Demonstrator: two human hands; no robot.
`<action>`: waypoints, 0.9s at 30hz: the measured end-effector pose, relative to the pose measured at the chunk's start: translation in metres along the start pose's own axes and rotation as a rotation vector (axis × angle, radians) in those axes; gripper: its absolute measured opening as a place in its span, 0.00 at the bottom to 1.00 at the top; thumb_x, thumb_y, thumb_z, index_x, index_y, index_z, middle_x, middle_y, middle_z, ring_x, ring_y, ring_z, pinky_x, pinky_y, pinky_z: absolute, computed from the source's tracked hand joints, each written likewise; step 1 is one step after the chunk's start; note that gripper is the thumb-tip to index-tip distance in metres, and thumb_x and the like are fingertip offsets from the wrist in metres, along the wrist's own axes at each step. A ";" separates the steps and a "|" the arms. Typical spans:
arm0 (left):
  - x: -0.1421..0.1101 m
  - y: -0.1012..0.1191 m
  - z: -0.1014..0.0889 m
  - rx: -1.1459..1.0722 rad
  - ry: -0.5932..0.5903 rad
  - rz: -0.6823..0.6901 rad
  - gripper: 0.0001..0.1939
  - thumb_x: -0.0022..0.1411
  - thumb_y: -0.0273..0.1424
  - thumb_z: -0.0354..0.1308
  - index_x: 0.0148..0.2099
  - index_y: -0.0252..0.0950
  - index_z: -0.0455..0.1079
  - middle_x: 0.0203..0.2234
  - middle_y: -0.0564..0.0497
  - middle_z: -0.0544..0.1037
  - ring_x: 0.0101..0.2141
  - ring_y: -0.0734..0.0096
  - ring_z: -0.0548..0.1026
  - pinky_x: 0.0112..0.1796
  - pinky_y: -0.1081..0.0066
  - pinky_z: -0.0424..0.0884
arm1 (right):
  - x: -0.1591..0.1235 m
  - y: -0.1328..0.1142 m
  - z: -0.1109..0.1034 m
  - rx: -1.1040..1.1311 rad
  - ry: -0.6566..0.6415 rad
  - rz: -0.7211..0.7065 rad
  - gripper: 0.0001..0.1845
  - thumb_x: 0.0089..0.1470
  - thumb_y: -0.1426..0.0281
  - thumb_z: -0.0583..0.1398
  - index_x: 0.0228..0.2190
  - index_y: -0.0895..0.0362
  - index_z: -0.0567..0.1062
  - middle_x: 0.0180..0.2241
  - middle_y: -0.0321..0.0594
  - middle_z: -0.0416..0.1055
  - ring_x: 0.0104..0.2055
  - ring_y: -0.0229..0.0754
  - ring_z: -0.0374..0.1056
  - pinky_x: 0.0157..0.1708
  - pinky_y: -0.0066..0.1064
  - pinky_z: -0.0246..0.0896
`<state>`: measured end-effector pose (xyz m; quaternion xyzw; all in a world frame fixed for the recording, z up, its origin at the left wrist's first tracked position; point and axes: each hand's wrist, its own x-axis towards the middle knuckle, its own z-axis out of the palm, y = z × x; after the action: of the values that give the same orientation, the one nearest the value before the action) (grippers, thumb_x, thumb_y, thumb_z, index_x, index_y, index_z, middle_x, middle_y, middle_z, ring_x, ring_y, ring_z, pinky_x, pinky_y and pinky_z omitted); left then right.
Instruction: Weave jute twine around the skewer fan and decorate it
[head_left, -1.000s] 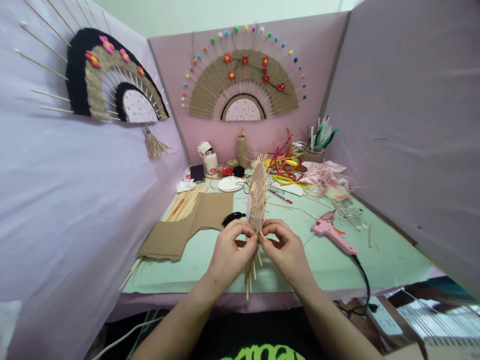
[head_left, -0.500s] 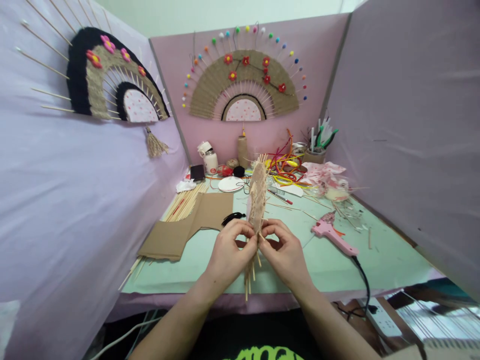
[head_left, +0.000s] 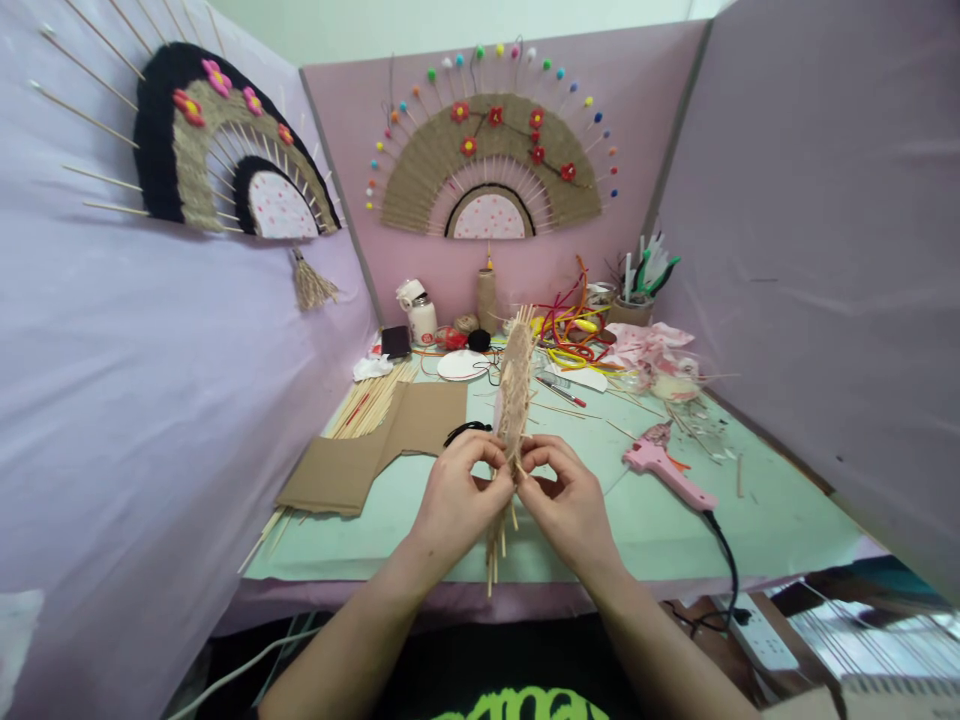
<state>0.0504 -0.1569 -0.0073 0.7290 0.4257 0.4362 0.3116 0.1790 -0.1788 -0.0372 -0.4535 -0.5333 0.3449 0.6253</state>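
A woven twine fan (head_left: 516,385) with thin wooden sticks poking out stands edge-on to me above the middle of the table. My left hand (head_left: 466,495) pinches it from the left side, thumb and forefinger closed near its lower part. From the right, my right hand (head_left: 561,500) pinches the same edge, its thumb and forefinger almost meeting those of the left. What lies exactly between the fingertips is too small to make out. Stick ends hang below my hands. A black tassel (head_left: 466,431) lies on the table just behind my left hand.
Brown cardboard (head_left: 330,475) and a bundle of sticks (head_left: 375,400) lie left. A pink glue gun (head_left: 667,472) rests right, its cord running over the edge to a power strip (head_left: 765,635). Yarn, pipe cleaners (head_left: 570,340) and a bottle (head_left: 420,315) stand behind. Finished fans (head_left: 487,150) hang on the walls.
Both hands keep their pinch on the fan, with only tiny finger shifts. The whole view has shifted very slightly.
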 end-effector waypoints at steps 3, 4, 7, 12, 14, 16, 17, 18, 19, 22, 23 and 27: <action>0.000 0.000 -0.001 0.002 -0.001 -0.003 0.03 0.53 0.25 0.55 0.28 0.36 0.68 0.37 0.47 0.73 0.40 0.67 0.72 0.26 0.77 0.72 | 0.000 0.000 0.000 -0.002 -0.003 0.006 0.04 0.47 0.69 0.60 0.24 0.55 0.70 0.40 0.44 0.68 0.45 0.45 0.66 0.34 0.31 0.69; 0.000 0.000 -0.001 0.002 -0.001 -0.007 0.02 0.53 0.25 0.55 0.28 0.36 0.68 0.37 0.47 0.73 0.40 0.67 0.72 0.26 0.77 0.72 | -0.001 0.000 -0.001 -0.003 -0.009 0.009 0.04 0.47 0.69 0.60 0.24 0.55 0.70 0.40 0.44 0.67 0.45 0.45 0.66 0.34 0.31 0.69; 0.000 -0.001 0.000 -0.002 0.002 -0.018 0.02 0.53 0.26 0.55 0.28 0.36 0.68 0.38 0.47 0.73 0.40 0.67 0.72 0.26 0.76 0.72 | -0.002 -0.003 -0.003 -0.023 -0.028 0.021 0.04 0.48 0.68 0.60 0.25 0.55 0.70 0.41 0.43 0.67 0.44 0.44 0.65 0.33 0.30 0.68; -0.001 -0.001 0.000 -0.016 -0.009 -0.017 0.03 0.53 0.25 0.55 0.28 0.36 0.69 0.39 0.46 0.73 0.41 0.66 0.72 0.26 0.76 0.72 | -0.005 -0.008 -0.009 -0.096 -0.056 0.026 0.04 0.47 0.68 0.60 0.25 0.55 0.70 0.34 0.42 0.67 0.37 0.41 0.65 0.27 0.26 0.63; -0.001 -0.001 0.000 -0.017 -0.014 -0.013 0.03 0.53 0.25 0.55 0.29 0.36 0.69 0.39 0.46 0.73 0.41 0.66 0.72 0.26 0.76 0.72 | -0.006 -0.008 -0.012 -0.114 -0.070 0.031 0.04 0.47 0.68 0.60 0.25 0.56 0.70 0.31 0.40 0.66 0.32 0.39 0.64 0.25 0.26 0.61; -0.001 -0.001 0.000 -0.017 -0.017 -0.012 0.04 0.53 0.25 0.54 0.29 0.36 0.69 0.39 0.46 0.73 0.41 0.66 0.72 0.27 0.76 0.72 | -0.006 -0.007 -0.014 -0.110 -0.080 0.054 0.05 0.47 0.67 0.61 0.25 0.56 0.70 0.29 0.39 0.66 0.30 0.38 0.63 0.25 0.27 0.61; -0.001 -0.001 0.000 -0.017 -0.018 -0.014 0.04 0.53 0.25 0.54 0.29 0.36 0.69 0.39 0.46 0.73 0.41 0.66 0.72 0.27 0.76 0.72 | -0.006 -0.007 -0.015 -0.100 -0.082 0.074 0.06 0.47 0.66 0.61 0.26 0.56 0.70 0.29 0.38 0.66 0.29 0.38 0.62 0.25 0.27 0.60; -0.001 -0.001 0.000 -0.017 -0.018 -0.015 0.04 0.53 0.25 0.54 0.28 0.36 0.69 0.39 0.46 0.73 0.41 0.67 0.72 0.26 0.76 0.72 | -0.006 -0.006 -0.015 -0.086 -0.081 0.099 0.07 0.47 0.66 0.61 0.27 0.56 0.70 0.29 0.38 0.66 0.29 0.38 0.62 0.25 0.26 0.60; -0.001 -0.001 0.000 -0.018 -0.019 -0.016 0.04 0.53 0.25 0.54 0.28 0.36 0.69 0.39 0.47 0.73 0.41 0.67 0.72 0.27 0.76 0.72 | -0.006 -0.006 -0.016 -0.069 -0.082 0.125 0.08 0.47 0.65 0.61 0.27 0.56 0.70 0.28 0.38 0.66 0.29 0.38 0.63 0.25 0.26 0.60; -0.001 0.000 0.000 -0.021 -0.024 -0.019 0.04 0.53 0.25 0.55 0.28 0.36 0.69 0.39 0.47 0.73 0.41 0.66 0.72 0.27 0.76 0.72 | -0.005 -0.007 -0.016 -0.016 -0.112 0.193 0.10 0.47 0.63 0.62 0.26 0.57 0.70 0.26 0.36 0.67 0.27 0.36 0.62 0.24 0.26 0.58; 0.000 0.000 0.000 -0.021 -0.026 -0.020 0.04 0.53 0.25 0.55 0.28 0.36 0.69 0.39 0.47 0.73 0.41 0.66 0.72 0.27 0.76 0.72 | -0.005 -0.007 -0.016 -0.004 -0.125 0.207 0.10 0.47 0.63 0.62 0.25 0.57 0.70 0.24 0.36 0.67 0.26 0.36 0.61 0.24 0.26 0.57; 0.000 0.000 -0.001 -0.019 -0.036 -0.035 0.03 0.54 0.26 0.55 0.28 0.36 0.69 0.39 0.47 0.73 0.41 0.67 0.72 0.27 0.76 0.72 | -0.005 -0.006 -0.014 0.045 -0.109 0.233 0.11 0.47 0.63 0.62 0.23 0.58 0.71 0.22 0.34 0.66 0.24 0.34 0.59 0.23 0.25 0.55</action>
<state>0.0497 -0.1568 -0.0067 0.7261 0.4285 0.4216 0.3338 0.1917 -0.1883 -0.0333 -0.4788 -0.5025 0.4510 0.5611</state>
